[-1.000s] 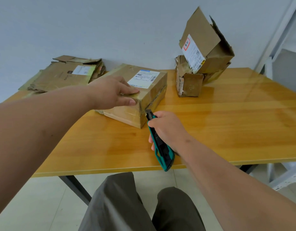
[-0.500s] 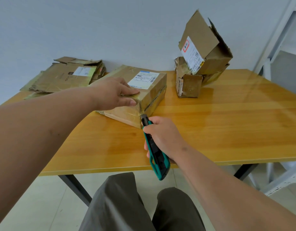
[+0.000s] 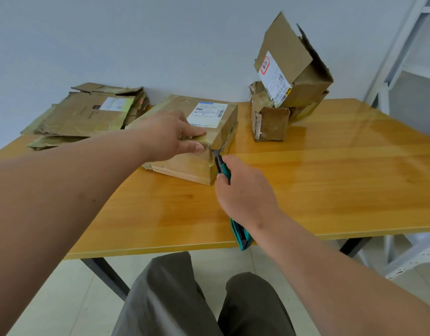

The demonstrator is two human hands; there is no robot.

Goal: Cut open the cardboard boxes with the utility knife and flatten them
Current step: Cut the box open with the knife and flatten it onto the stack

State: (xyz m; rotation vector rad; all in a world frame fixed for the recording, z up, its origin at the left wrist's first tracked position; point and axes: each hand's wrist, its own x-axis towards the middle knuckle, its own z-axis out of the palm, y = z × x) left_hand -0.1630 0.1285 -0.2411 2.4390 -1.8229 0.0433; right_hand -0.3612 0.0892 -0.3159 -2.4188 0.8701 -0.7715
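Note:
A taped cardboard box (image 3: 185, 163) with a white shipping label lies on the wooden table (image 3: 330, 185) in the middle. My left hand (image 3: 168, 134) holds its near top corner, fingers on top and thumb on the front side. My right hand (image 3: 245, 192) grips a teal and black utility knife (image 3: 242, 235). The knife's blade tip touches the box's near right corner edge, just under my left thumb. Most of the knife's handle is hidden by my right hand.
A pile of flattened cardboard (image 3: 88, 112) lies at the back left. Two opened, torn boxes (image 3: 289, 81) are stacked at the back right against the wall. A white metal shelf frame (image 3: 400, 44) stands at the right. My legs are below the table's front edge.
My right hand has moved the knife forward and up, from below the box's corner to its taped corner edge. My left hand has stayed on the box.

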